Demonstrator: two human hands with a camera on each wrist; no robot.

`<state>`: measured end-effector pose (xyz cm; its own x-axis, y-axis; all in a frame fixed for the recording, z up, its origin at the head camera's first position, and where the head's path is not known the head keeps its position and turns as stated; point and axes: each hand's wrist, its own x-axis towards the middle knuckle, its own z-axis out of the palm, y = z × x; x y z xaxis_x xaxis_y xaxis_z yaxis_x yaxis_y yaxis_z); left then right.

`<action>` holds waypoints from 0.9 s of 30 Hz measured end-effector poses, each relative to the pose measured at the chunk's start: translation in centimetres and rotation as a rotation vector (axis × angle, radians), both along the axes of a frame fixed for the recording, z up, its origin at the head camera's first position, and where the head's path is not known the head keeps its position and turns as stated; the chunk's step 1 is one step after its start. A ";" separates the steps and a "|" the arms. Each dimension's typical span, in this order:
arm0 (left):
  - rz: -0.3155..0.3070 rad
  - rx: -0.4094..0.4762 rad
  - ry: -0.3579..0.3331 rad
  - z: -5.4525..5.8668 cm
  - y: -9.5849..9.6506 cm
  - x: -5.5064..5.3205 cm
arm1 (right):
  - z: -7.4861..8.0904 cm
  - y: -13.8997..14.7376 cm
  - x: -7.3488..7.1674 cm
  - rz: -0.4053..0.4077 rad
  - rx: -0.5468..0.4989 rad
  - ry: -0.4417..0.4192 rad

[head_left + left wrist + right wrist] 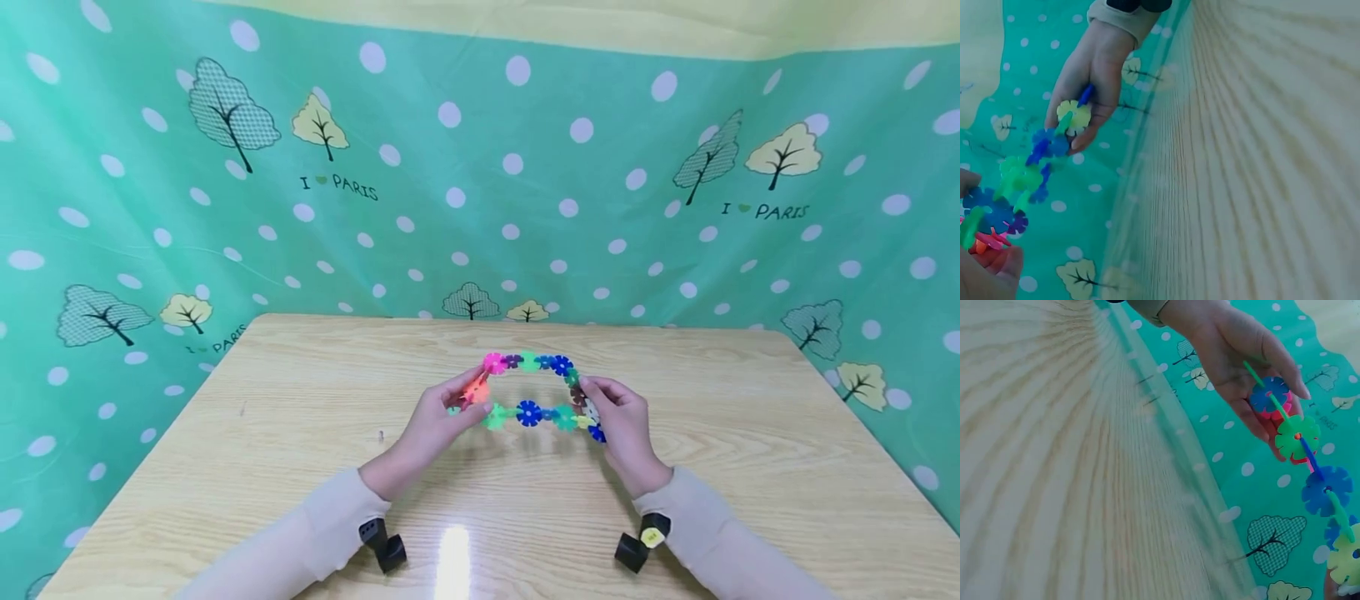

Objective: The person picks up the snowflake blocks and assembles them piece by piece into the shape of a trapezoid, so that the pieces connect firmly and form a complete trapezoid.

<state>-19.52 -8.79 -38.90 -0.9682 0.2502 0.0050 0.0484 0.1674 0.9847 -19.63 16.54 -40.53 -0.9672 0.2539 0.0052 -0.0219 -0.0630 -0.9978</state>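
A closed ring of linked plastic snowflake discs [528, 413], in pink, orange, green, blue, brown, white and yellow, is held up a little above the table. My left hand [433, 419] pinches its left side at the orange discs [477, 389]. At the right side, my right hand [626, 423] pinches it near the brown and white discs, which the fingers partly cover. In the left wrist view the linked chain [1019, 175] slants between both hands. A green disc [1297, 436] shows close to the left hand in the right wrist view; there the right hand is mostly out of frame.
The wooden table [300, 400] spreads under both hands. A tiny dark speck [381, 435] lies on it left of the ring. Behind the table hangs a green dotted curtain [480, 225] with tree prints. Black wrist devices [382, 543] sit on both sleeves.
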 end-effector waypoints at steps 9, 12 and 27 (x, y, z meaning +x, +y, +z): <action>0.064 0.084 -0.071 -1.6 0.0 -2.2 | -0.6 0.4 -1.1 0.222 0.074 -0.076; 0.071 0.079 -0.085 -1.9 0.0 -2.8 | -0.8 1.1 -1.4 0.391 0.079 -0.077; -0.067 -0.120 -0.096 -3.9 -0.8 -4.7 | -2.5 2.3 -2.9 0.545 0.046 -0.118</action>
<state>-24.27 -9.57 -42.76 -0.9439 0.3073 -0.1206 -0.0300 0.2840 0.9583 -22.52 18.88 -43.07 -0.9531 -0.2813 -0.1113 0.1134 0.0091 -0.9935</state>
